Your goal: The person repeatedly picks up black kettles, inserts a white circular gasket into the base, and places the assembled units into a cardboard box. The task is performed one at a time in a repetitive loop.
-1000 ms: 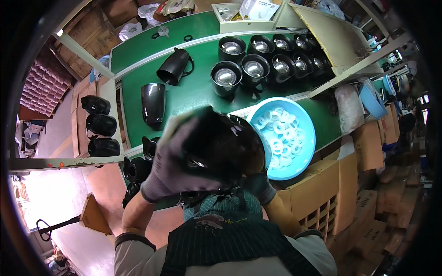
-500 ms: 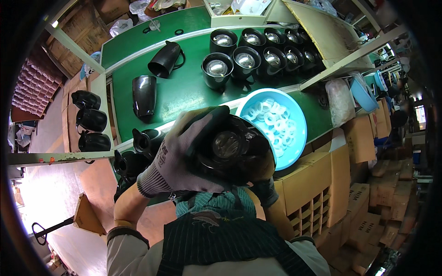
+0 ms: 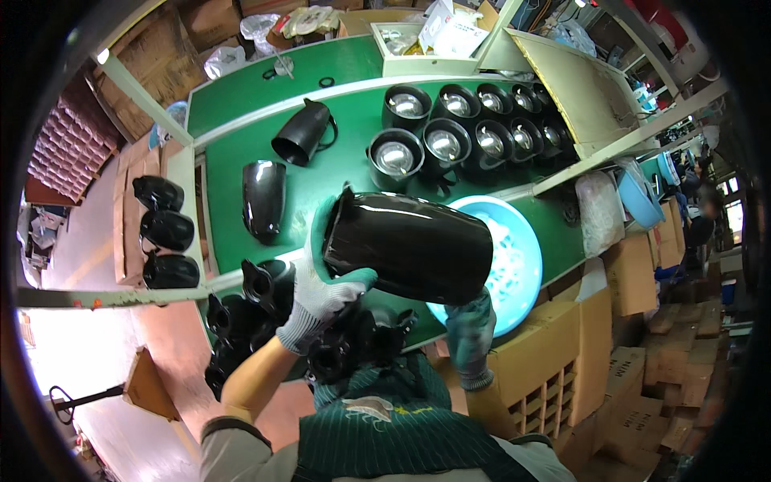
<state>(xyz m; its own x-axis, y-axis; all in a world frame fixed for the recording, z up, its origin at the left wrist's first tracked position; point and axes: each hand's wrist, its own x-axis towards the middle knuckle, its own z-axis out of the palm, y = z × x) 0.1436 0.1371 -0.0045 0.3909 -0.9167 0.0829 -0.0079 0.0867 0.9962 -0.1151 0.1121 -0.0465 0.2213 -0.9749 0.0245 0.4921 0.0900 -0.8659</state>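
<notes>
1. Above the green desk [image 3: 221,181], a black jug [image 3: 409,245] is held sideways, partly in front of the blue tub [image 3: 528,299].
2. My gloved left hand [image 3: 321,301] grips its spouted end.
3. My right hand [image 3: 471,329], blurred, is at the other end's underside; I cannot tell whether it grips.
4. Spouted pots [image 3: 269,291] crowd beside my left hand.

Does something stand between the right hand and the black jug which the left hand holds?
Nothing visible does. The right hand is right at the underside of the jug's right end, though blur hides whether it touches. The basin shows behind them, not between. The left hand grips the spout end.
</notes>
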